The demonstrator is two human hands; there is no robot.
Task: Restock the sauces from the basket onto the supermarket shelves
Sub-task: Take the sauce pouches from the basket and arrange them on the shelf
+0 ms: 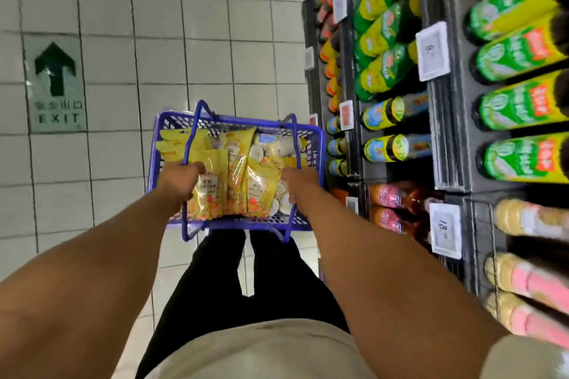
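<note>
the left hand [181, 183] is curled round the left handle [192, 135] of the blue basket [234, 222]. the right hand [300, 186], blurred, seems clenched round the right handle [296, 138]. between the two grips, inside the basket, yellow sauce pouches [212, 194] stand packed, with white tubs [277, 148] behind them. shelves [446, 144] full of bottles [520, 104] stand just to the right. a green exit sign [57, 83] marks the floor beyond.

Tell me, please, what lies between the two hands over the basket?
Head view: yellow sauce pouches fill the stretch between the left hand and the right hand, inside the blue basket.
</note>
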